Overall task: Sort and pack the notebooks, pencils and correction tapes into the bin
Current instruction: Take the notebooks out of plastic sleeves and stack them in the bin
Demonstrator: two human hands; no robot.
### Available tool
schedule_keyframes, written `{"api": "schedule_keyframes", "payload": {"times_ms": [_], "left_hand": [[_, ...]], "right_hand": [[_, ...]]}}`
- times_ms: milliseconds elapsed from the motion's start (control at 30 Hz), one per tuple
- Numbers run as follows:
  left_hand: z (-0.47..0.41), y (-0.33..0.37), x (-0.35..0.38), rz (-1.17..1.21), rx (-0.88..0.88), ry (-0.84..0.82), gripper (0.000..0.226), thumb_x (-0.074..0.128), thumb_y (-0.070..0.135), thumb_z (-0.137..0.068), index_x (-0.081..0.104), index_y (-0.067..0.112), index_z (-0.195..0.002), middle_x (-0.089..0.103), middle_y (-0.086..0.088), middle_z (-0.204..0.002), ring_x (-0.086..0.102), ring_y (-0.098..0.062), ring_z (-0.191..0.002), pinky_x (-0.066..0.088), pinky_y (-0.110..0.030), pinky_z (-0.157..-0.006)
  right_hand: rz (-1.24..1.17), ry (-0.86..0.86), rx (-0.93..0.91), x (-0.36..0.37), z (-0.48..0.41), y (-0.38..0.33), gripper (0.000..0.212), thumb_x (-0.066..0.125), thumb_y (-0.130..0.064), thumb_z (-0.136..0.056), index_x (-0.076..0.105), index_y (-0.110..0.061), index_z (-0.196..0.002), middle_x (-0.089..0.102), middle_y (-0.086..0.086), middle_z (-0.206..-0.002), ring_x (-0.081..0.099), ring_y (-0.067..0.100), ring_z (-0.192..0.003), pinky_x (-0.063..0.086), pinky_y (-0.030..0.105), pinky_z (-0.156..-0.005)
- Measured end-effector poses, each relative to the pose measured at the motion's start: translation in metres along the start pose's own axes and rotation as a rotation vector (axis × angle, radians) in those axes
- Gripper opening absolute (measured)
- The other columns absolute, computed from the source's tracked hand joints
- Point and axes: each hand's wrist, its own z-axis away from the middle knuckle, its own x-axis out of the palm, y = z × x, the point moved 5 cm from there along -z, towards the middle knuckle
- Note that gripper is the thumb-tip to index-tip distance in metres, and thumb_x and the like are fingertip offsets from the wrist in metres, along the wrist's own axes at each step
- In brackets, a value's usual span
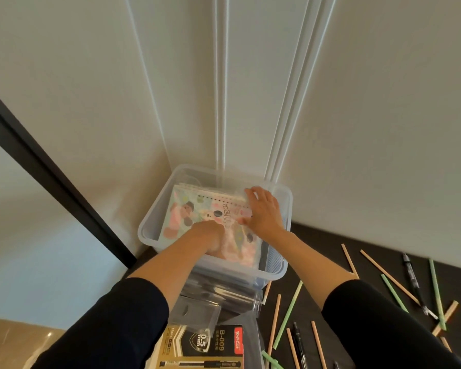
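A clear plastic bin [155, 214] stands against the wall in the table's corner. Spiral notebooks with pastel cartoon covers [181, 211] lie stacked inside it. My left hand [210, 234] reaches into the bin, its fingers curled down onto the near part of the top notebook. My right hand [264, 209] lies on the right side of the stack, fingers spread over the spiral edge and thumb on the cover. Loose pencils [288, 312], tan and green, are scattered on the dark table to the right. No correction tape is recognisable.
Black pens [413, 278] lie among the pencils on the right. A black and gold pen box [205, 344] and clear plastic packaging [197, 312] sit just in front of the bin. A white panelled wall rises behind the bin; the table's left edge runs next to it.
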Motion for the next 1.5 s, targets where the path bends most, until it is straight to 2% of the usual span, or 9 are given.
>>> {"api": "schedule_keyframes", "payload": {"times_ms": [233, 433, 567, 700, 867, 933, 1033, 1200, 1500], "left_hand": [[-0.006, 0.009, 0.001, -0.193, 0.074, -0.007, 0.031, 0.056, 0.031, -0.088, 0.058, 0.009, -0.11, 0.061, -0.007, -0.104, 0.058, -0.024, -0.1, 0.042, -0.03, -0.081], [-0.014, 0.013, 0.005, -0.234, 0.108, -0.023, 0.035, 0.056, 0.028, -0.088, 0.056, 0.012, -0.118, 0.06, -0.006, -0.111, 0.057, -0.023, -0.1, 0.041, -0.029, -0.079], [-0.009, 0.004, 0.003, -0.113, 0.058, -0.048, 0.034, 0.059, 0.034, -0.086, 0.06, 0.009, -0.107, 0.061, -0.005, -0.093, 0.058, -0.021, -0.086, 0.044, -0.028, -0.081], [-0.002, -0.008, -0.002, 0.018, -0.053, -0.08, 0.041, 0.065, 0.031, -0.084, 0.056, 0.005, -0.114, 0.06, -0.007, -0.104, 0.058, -0.024, -0.098, 0.042, -0.031, -0.086], [0.013, -0.007, -0.024, 0.066, -0.071, 0.1, 0.056, 0.059, 0.021, -0.087, 0.037, 0.009, -0.137, 0.059, -0.004, -0.091, 0.06, -0.02, -0.077, 0.049, -0.03, -0.075], [0.02, -0.005, -0.036, 0.074, -0.086, 0.248, 0.035, 0.05, 0.019, -0.09, 0.051, 0.007, -0.123, 0.057, -0.001, -0.084, 0.06, -0.02, -0.079, 0.045, -0.03, -0.078], [0.036, 0.006, -0.051, 0.125, -0.128, 0.395, 0.023, 0.047, 0.017, -0.093, 0.056, 0.004, -0.108, 0.059, -0.009, -0.105, 0.059, -0.026, -0.095, 0.044, -0.03, -0.075], [0.072, 0.038, -0.065, 0.238, -0.084, 0.587, 0.014, 0.044, 0.014, -0.092, 0.054, 0.005, -0.089, 0.05, -0.008, -0.082, 0.053, -0.025, -0.075, 0.034, -0.026, -0.055], [0.123, 0.124, -0.025, 0.328, 0.066, 0.652, 0.018, 0.049, 0.023, -0.092, 0.054, 0.008, -0.099, 0.058, -0.011, -0.094, 0.057, -0.027, -0.085, 0.046, -0.034, -0.074]], "right_hand": [[-0.123, -0.291, 0.016, 0.003, -0.023, 0.011, 0.067, 0.075, -0.027, -0.074, 0.043, -0.01, -0.13, 0.048, 0.007, -0.125, 0.047, 0.023, -0.11, 0.04, 0.03, -0.087], [-0.44, -0.38, 0.146, 0.008, -0.026, 0.021, 0.054, 0.074, -0.008, -0.075, 0.045, -0.005, -0.12, 0.058, 0.013, -0.11, 0.057, 0.017, -0.074, 0.051, 0.025, -0.064], [-0.389, -0.283, 0.157, 0.008, -0.022, 0.02, 0.062, 0.078, -0.021, -0.071, 0.045, -0.006, -0.122, 0.054, 0.012, -0.117, 0.057, 0.024, -0.097, 0.052, 0.037, -0.084], [-0.192, -0.138, 0.155, 0.002, -0.012, 0.017, 0.076, 0.075, -0.039, -0.072, 0.039, -0.007, -0.131, 0.043, 0.008, -0.129, 0.039, 0.025, -0.12, 0.039, 0.038, -0.099], [-0.254, -0.046, 0.143, -0.012, 0.005, 0.012, 0.073, 0.074, -0.027, -0.077, 0.034, -0.008, -0.135, 0.04, 0.01, -0.135, 0.04, 0.026, -0.123, 0.037, 0.036, -0.1], [-0.316, -0.04, 0.148, -0.019, 0.01, 0.013, 0.076, 0.072, -0.022, -0.079, 0.028, -0.011, -0.14, 0.037, 0.01, -0.139, 0.041, 0.027, -0.124, 0.037, 0.036, -0.1], [-0.353, -0.002, 0.144, -0.037, 0.024, 0.015, 0.075, 0.07, -0.019, -0.081, 0.027, -0.014, -0.142, 0.036, 0.011, -0.141, 0.043, 0.027, -0.123, 0.038, 0.034, -0.098], [-0.407, 0.079, 0.176, -0.065, 0.065, 0.028, 0.061, 0.064, -0.014, -0.085, 0.034, -0.01, -0.138, 0.042, 0.013, -0.138, 0.044, 0.027, -0.122, 0.037, 0.029, -0.096], [-0.597, 0.253, 0.388, -0.091, 0.175, 0.078, 0.056, 0.059, -0.008, -0.087, 0.034, -0.011, -0.137, 0.046, 0.014, -0.135, 0.046, 0.026, -0.123, 0.039, 0.031, -0.097]]}}
